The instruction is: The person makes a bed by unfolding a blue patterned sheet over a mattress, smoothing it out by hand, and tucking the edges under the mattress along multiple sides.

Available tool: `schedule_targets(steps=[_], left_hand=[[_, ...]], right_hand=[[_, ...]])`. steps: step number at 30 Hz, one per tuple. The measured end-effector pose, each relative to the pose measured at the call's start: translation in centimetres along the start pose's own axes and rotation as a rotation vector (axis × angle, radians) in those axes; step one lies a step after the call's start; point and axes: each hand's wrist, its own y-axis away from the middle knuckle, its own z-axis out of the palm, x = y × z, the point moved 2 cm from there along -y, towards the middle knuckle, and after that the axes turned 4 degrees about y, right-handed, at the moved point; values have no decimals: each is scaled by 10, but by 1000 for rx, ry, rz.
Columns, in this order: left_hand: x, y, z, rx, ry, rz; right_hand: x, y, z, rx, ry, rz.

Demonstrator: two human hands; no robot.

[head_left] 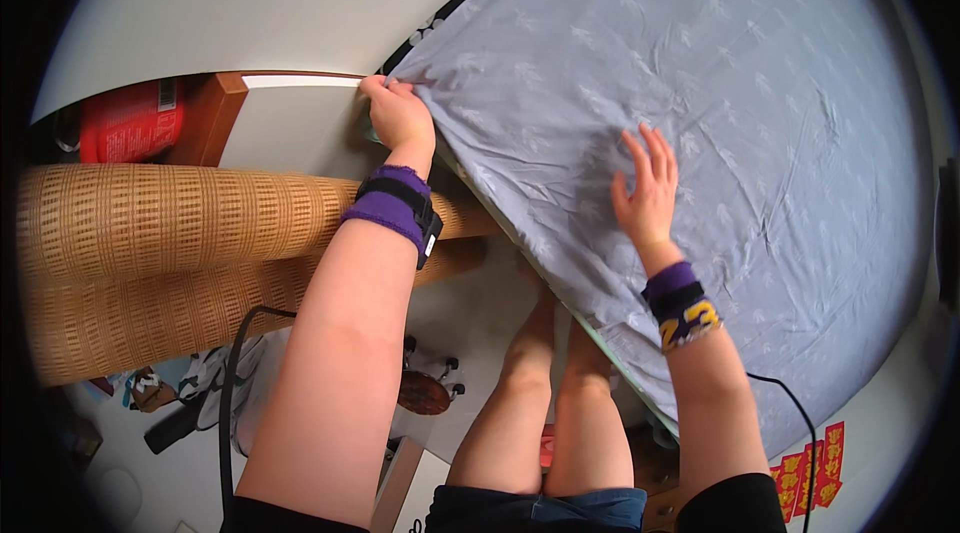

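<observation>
A grey-blue bed sheet (760, 123) with a pale leaf pattern covers the mattress in front of me, wrinkled towards its near left edge. At the sheet's far left corner, my left hand (400, 115) is closed on the fabric, its fingertips partly tucked behind the edge. My right hand (648, 183) is over the middle of the sheet, fingers spread and holding nothing. Whether its palm touches the fabric I cannot tell. Both wrists wear purple bands with black straps.
Rolled woven mats (180, 218) lie at left, below a red package (132, 121) on a wooden shelf. A white wall (250, 3) borders the bed's far left side. A small wheeled base (430, 391) stands on the floor. Red paper strips (812, 471) are at lower right.
</observation>
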Motion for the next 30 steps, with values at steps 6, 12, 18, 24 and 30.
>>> schedule_targets(steps=[6,12,18,24,30], left_hand=[[6,-8,2,-69,-89,-60],[27,31,30,-44,-382,496],[15,3,59,-202,-810,770],[6,-17,65,-193,-926,671],[45,134,78,-371,-664,1050]], right_hand=[[-37,133,-18,-255,-265,139],[-51,197,-18,-538,-265,77],[-65,147,-8,-466,-355,-57],[-22,56,-8,-130,-173,108],[78,69,-43,117,158,438]])
